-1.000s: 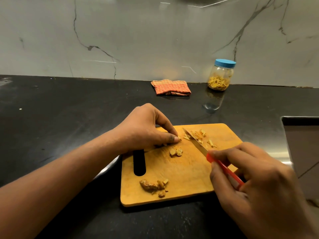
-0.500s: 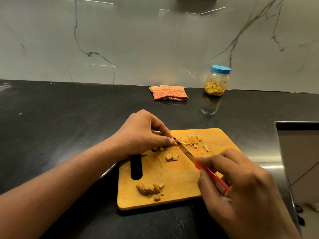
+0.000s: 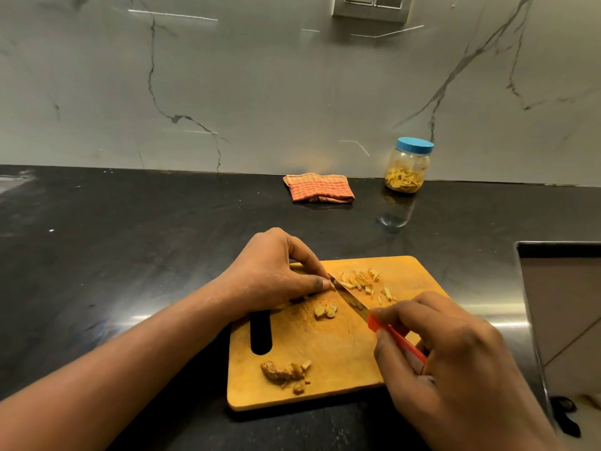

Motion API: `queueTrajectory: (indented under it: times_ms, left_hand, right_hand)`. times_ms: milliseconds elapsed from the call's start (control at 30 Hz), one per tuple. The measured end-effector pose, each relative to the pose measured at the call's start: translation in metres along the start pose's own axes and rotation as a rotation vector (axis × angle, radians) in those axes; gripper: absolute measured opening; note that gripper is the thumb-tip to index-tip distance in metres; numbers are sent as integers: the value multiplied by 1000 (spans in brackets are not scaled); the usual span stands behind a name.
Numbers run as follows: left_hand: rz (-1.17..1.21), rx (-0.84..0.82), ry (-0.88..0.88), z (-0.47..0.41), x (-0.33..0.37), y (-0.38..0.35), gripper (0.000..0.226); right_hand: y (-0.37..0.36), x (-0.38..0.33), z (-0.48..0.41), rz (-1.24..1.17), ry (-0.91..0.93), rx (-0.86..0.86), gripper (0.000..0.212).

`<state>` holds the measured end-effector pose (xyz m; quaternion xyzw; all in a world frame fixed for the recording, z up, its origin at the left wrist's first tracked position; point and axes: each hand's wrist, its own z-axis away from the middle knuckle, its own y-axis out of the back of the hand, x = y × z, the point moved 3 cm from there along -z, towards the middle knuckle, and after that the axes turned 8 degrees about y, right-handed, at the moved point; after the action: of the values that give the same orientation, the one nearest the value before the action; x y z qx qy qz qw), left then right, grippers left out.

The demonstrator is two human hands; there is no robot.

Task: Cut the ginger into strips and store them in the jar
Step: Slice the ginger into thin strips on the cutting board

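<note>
Board (image 3: 338, 349): smooth wooden slab, rounded corners, slot handle.
Ginger (image 3: 332, 284): pale sliver on the board, pinned under the curled fingertips of my left hand (image 3: 270, 275), touching the blade.
Strips (image 3: 361, 283): thin yellow sticks just beyond the blade.
Knife (image 3: 349, 297): slim steel blade with a red plastic handle; the fingers of my right hand (image 3: 455, 362) are wrapped round it.
Jar (image 3: 408, 169): clear, round, blue-lidded, by the wall.

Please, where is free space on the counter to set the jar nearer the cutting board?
Free: the counter between the far edge of the cutting board and the cloth and jar; also the wide stretch left of the forearm. Crowded: the board's far half, with the left hand pinching a ginger piece, the knife in the right hand, and cut strips.
</note>
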<state>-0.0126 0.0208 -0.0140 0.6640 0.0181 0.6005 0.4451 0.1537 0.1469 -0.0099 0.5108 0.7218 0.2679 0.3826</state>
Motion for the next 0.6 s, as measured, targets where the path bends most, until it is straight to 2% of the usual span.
queueTrajectory:
  times_ms: [433, 600]
  left_hand:
    - [-44, 3, -18, 0, 0, -1, 4]
    - [-71, 19, -33, 1, 1, 0, 5]
  right_hand:
    - [-9, -12, -5, 100, 56, -138, 14]
    - [-12, -14, -5, 124, 56, -137, 14]
